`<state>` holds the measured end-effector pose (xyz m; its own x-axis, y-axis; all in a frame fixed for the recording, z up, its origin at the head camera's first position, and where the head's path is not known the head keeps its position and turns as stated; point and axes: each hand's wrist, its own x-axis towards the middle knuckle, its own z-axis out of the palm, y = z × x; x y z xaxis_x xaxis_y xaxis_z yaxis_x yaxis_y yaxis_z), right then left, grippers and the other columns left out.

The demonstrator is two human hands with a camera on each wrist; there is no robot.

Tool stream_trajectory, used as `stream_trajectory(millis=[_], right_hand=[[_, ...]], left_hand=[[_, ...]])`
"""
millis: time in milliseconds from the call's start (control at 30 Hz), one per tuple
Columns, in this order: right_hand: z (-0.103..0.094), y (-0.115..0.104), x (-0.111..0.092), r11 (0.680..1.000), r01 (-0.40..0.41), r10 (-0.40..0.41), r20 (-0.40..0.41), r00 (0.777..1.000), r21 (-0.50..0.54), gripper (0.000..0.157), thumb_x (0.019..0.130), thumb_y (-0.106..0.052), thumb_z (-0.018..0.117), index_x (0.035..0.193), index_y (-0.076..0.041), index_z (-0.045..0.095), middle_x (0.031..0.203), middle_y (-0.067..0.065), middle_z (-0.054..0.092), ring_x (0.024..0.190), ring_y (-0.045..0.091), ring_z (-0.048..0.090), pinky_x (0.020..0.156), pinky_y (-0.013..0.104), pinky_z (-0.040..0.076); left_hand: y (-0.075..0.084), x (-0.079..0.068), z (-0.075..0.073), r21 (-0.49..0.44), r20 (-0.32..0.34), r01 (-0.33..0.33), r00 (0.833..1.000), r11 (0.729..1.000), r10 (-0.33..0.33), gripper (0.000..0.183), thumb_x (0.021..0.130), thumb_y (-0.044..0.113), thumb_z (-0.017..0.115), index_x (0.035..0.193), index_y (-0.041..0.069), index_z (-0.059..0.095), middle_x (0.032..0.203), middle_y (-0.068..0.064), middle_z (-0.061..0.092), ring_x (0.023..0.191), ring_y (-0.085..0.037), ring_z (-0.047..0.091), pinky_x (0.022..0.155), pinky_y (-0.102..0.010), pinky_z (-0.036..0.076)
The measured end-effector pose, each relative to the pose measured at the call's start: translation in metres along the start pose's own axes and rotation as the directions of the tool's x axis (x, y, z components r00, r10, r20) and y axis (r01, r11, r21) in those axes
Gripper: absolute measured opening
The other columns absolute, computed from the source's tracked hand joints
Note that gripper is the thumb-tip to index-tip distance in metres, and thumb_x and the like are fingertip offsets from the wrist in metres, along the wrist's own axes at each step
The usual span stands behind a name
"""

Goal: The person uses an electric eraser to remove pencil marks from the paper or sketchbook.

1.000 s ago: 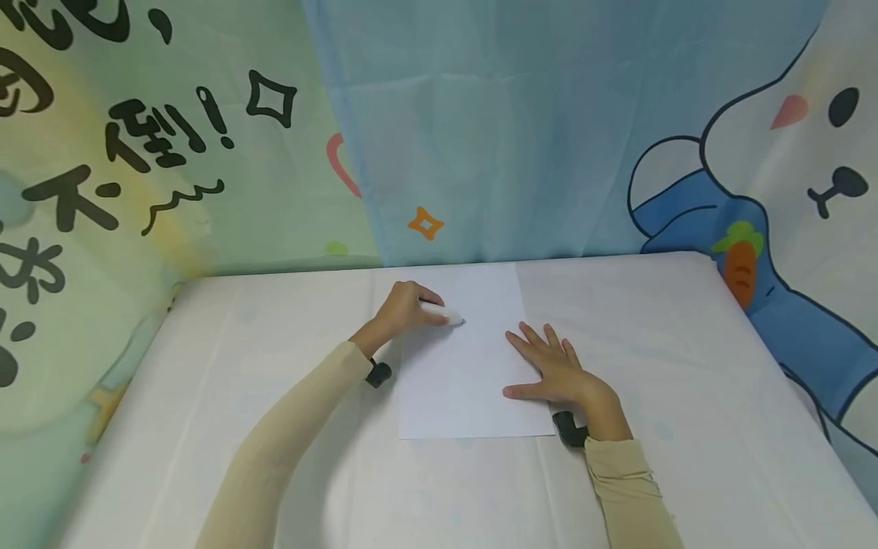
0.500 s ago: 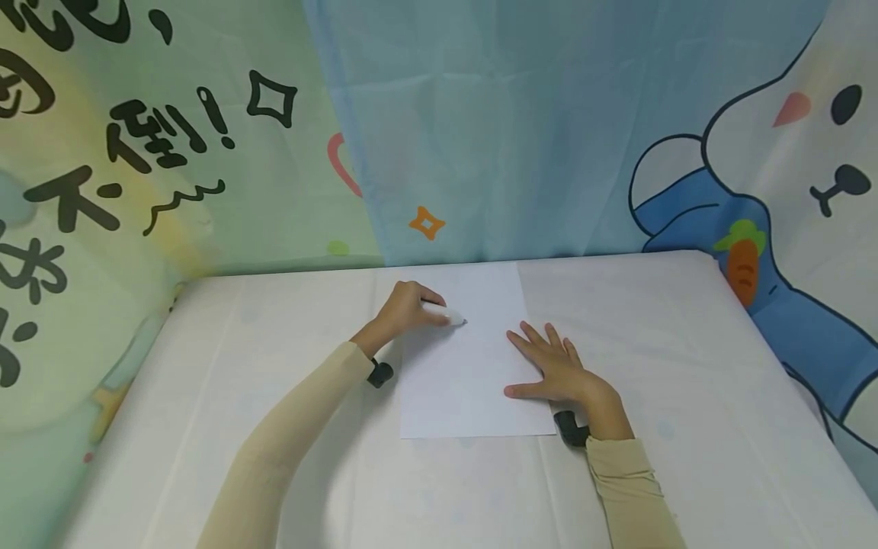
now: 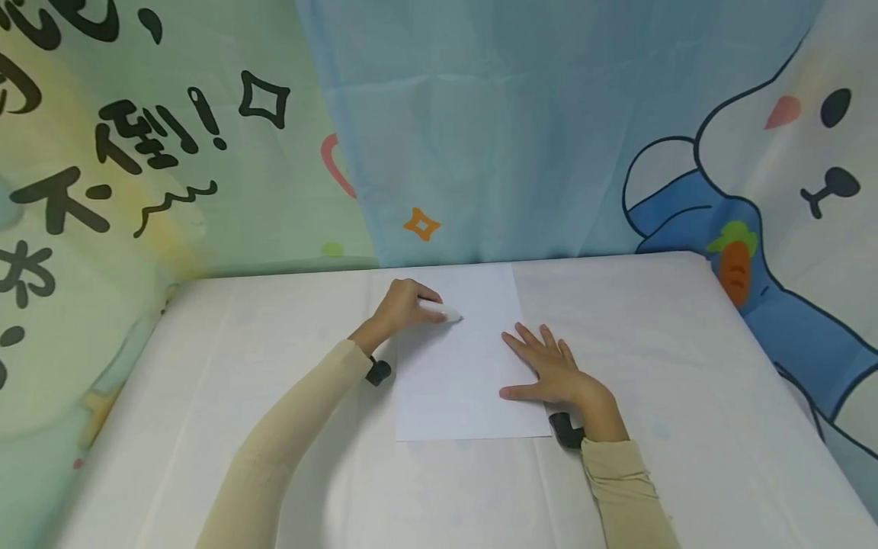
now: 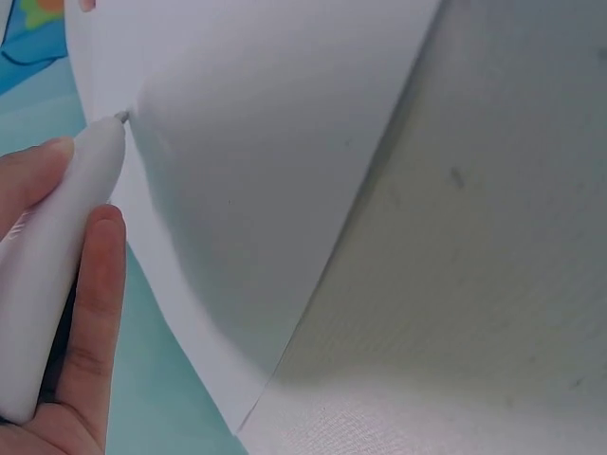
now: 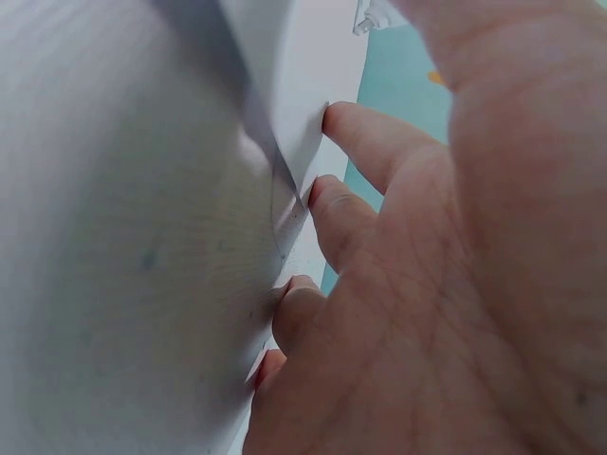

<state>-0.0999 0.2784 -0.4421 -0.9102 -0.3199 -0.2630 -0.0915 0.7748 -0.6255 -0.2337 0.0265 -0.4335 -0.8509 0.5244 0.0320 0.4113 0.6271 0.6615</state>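
Note:
My left hand point(image 3: 406, 306) pinches a thick white pen point(image 3: 439, 309) between thumb and fingers. The pen's small grey tip points right, over the upper part of a white sheet of paper point(image 3: 459, 396). In the left wrist view the pen point(image 4: 59, 256) slants up with its tip close to the paper point(image 4: 256, 161); I cannot tell if it touches. My right hand point(image 3: 552, 374) lies with fingers spread on the paper's right edge, its fingertips reaching the sheet and the cloth beside it. In the right wrist view its fingertips point(image 5: 327, 190) press down near that edge. No marks show on the paper.
A white cloth covers the table point(image 3: 288, 457) under the paper. Behind it hangs a printed backdrop point(image 3: 494, 152) with lettering, a cartoon animal and a carrot. A small black wrist device point(image 3: 379, 371) sits at the left wrist, and another black device point(image 3: 565, 431) at the right wrist.
The head view has shifted slightly. The pen tip has moved a very little toward the paper's far edge. My right hand stays in place on the paper.

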Motion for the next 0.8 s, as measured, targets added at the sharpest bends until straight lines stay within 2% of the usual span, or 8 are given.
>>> stream_trajectory(millis=[567, 800], right_hand=[[0.0012, 0.0029, -0.0003, 1.0, 0.005, -0.005, 0.002, 1.0, 0.004, 0.099, 0.079, -0.045, 0.077, 0.153, -0.003, 0.026, 0.16, 0.026, 0.009, 0.144, 0.05, -0.01, 0.112, 0.064, -0.009], [-0.0004, 0.0022, -0.0015, 1.0, 0.004, -0.004, 0.004, 1.0, 0.008, 0.099, 0.08, -0.044, 0.077, 0.153, -0.003, 0.025, 0.16, 0.025, 0.008, 0.145, 0.049, -0.011, 0.111, 0.064, -0.009]], left_hand=[[-0.0009, 0.005, -0.0003, -0.028, -0.02, 0.067, 0.998, 0.997, -0.067, 0.026, 0.077, 0.019, 0.084, 0.097, 0.003, 0.078, 0.099, -0.008, 0.075, 0.097, -0.021, 0.069, 0.079, -0.026, 0.053], [-0.0015, 0.0094, -0.001, -0.044, -0.03, 0.075, 0.997, 0.996, -0.077, 0.025, 0.077, 0.017, 0.083, 0.097, 0.002, 0.078, 0.099, -0.01, 0.075, 0.097, -0.022, 0.069, 0.079, -0.027, 0.053]])
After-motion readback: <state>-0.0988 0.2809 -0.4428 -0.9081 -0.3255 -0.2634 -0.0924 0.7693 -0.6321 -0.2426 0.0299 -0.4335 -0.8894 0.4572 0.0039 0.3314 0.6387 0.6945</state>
